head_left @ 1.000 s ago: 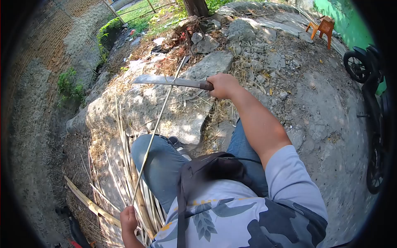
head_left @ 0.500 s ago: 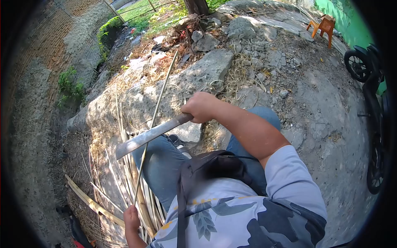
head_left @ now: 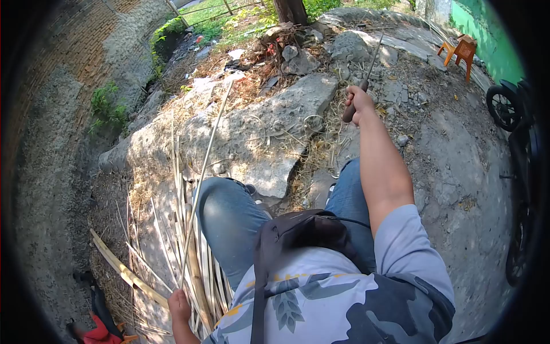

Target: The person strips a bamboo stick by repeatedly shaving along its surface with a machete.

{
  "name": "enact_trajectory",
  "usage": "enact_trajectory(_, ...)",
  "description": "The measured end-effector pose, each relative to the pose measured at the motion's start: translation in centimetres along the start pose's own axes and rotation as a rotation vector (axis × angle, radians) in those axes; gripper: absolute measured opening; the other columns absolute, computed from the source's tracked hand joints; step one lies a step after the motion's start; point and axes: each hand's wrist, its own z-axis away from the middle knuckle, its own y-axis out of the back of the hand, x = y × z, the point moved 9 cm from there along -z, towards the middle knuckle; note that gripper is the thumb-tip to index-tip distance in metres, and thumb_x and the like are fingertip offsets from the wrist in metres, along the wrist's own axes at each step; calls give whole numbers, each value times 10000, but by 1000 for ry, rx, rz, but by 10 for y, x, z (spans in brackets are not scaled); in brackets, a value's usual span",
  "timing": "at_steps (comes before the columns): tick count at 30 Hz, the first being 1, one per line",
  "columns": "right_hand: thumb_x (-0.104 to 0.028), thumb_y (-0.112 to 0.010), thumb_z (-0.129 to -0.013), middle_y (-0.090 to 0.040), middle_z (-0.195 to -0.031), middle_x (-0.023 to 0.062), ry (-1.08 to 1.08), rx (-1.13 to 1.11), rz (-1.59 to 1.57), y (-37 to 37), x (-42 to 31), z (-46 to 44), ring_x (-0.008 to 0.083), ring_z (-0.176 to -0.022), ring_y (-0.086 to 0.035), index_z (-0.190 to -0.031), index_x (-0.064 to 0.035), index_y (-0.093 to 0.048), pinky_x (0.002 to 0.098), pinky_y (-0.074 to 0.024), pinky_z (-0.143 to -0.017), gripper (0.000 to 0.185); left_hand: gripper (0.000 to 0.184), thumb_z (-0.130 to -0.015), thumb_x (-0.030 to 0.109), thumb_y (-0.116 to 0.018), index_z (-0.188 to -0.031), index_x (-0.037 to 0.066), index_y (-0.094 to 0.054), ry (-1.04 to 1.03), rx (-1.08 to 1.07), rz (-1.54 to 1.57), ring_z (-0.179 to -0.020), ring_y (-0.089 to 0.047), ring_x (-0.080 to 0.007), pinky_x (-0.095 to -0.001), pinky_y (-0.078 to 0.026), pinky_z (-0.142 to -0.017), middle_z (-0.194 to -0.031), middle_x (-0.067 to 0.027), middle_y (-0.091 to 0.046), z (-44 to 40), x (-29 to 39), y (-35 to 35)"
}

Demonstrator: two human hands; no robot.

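My right hand [head_left: 360, 104] is wrapped round the dark handle of a machete [head_left: 374, 62], held out ahead to the right. Its blade points forward and shows nearly edge-on. Down at the lower left, my left hand [head_left: 179, 307] grips the near end of a long, thin bamboo strip [head_left: 207, 153]. That strip slants forward past my left knee, its far tip over the broken concrete. Beside my left leg lies a pile of split bamboo strips [head_left: 192, 252]. A wider, curved bamboo piece [head_left: 129, 274] rests left of the pile.
A broken concrete slab [head_left: 269, 126] lies before my knees, with rubble and dry shavings around it. A brick wall [head_left: 51, 114] runs along the left. To the right are a motorcycle [head_left: 507, 109] and an orange chair [head_left: 465, 51]. A person in red [head_left: 100, 331] is at lower left.
My right hand has swung the machete away from the bamboo strip, forward and to the right. My left hand keeps its hold on the strip. More of the person in red shows.
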Motion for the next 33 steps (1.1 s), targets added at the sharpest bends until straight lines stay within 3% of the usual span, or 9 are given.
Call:
enact_trajectory(7, -166, -723, -906, -538, -674, -22, -20, -117, -15, -32, 15, 14, 106, -561, -510, -823, -130, -561, 286, -442, -534, 185, 573, -1079, 454, -494, -723, 5, -469, -142, 163, -56, -589, -405, -181, -401, -359, -548, -595, -116, -434, -32, 45, 1)
enact_trajectory(14, -202, -741, -894, -602, -699, 28, 146, -222, 334, -58, 4, 51, 117, -551, -556, -860, -44, -627, 308, -461, -552, 198, 563, -1057, 454, -561, -725, 4, -492, -176, 215, -63, -537, -415, -232, -419, -367, -526, -575, -141, -469, -42, 97, -12)
enact_trajectory(18, -281, -756, -886, -630, -718, 55, 272, -351, 571, -86, -3, 88, 156, -608, -623, -872, -6, -632, 350, -503, -609, 302, 582, -1041, 496, -581, -740, 2, -525, -154, 220, -116, -521, -478, -327, -451, -393, -530, -572, -172, -516, -57, 117, -28)
enact_trajectory(24, -331, -794, -845, -662, -735, 114, 973, -532, 963, -138, -3, 157, 276, -677, -678, -868, -51, -629, 428, -518, -634, 325, 592, -1019, 522, -621, -731, 14, -521, -195, 220, -80, -512, -484, -280, -433, -405, -529, -556, -146, -501, -80, 184, -47)
enact_trajectory(29, -271, -735, -774, -691, -757, 110, 1186, -836, 1220, -176, 24, 231, 359, -806, -708, -862, -146, -644, 523, -548, -737, 178, 607, -980, 553, -673, -737, 16, -531, -232, 206, -47, -510, -467, -264, -411, -402, -526, -565, -130, -501, -100, 227, -65)
enact_trajectory(30, -278, -732, -769, -691, -734, 66, 1327, -846, 1263, -181, 29, 246, 323, -773, -713, -834, -163, -621, 489, -545, -744, 173, 609, -973, 559, -682, -742, 14, -537, -225, 192, -46, -513, -476, -249, -403, -403, -527, -572, -122, -504, -102, 231, -67)
enact_trajectory(33, -264, -733, -760, -699, -736, 45, 1447, -979, 1314, -188, 48, 266, 291, -750, -714, -849, -176, -633, 439, -534, -768, 160, 619, -972, 567, -680, -737, 13, -532, -225, 175, 11, -516, -475, -229, -396, -399, -525, -567, -112, -490, -105, 243, -71)
